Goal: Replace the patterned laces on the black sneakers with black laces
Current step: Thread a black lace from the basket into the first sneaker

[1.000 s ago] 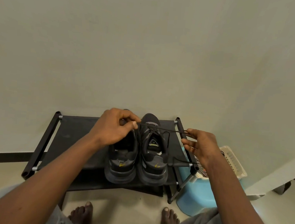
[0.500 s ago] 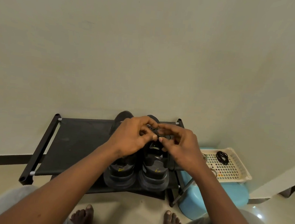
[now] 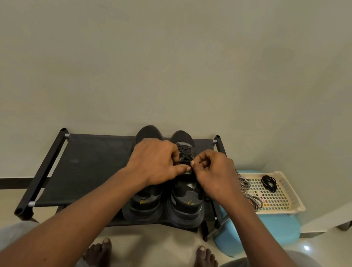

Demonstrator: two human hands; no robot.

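Two black sneakers stand side by side on a black rack (image 3: pixel 87 161), toes toward the wall. The left sneaker (image 3: pixel 143 203) is partly under my left hand. The right sneaker (image 3: pixel 186 204) carries a black lace (image 3: pixel 185 153) crossed over its tongue. My left hand (image 3: pixel 155 163) and my right hand (image 3: pixel 212 174) meet over the right sneaker's tongue, fingers curled, each pinching the black lace near its upper eyelets. The lace ends are hidden in my fingers. Patterned black-and-white laces (image 3: pixel 248 193) lie on a cream tray (image 3: pixel 288 198).
The tray sits on a light blue stool (image 3: pixel 273 231) right of the rack, and a coiled black lace (image 3: pixel 269 183) lies in it. The rack stands against a plain wall. My bare feet (image 3: pixel 100 252) are on the pale floor in front.
One second ago my hands held the black lace stretched wide apart. They have since come together over the right sneaker's tongue, and the view has shifted to show more of the tray.
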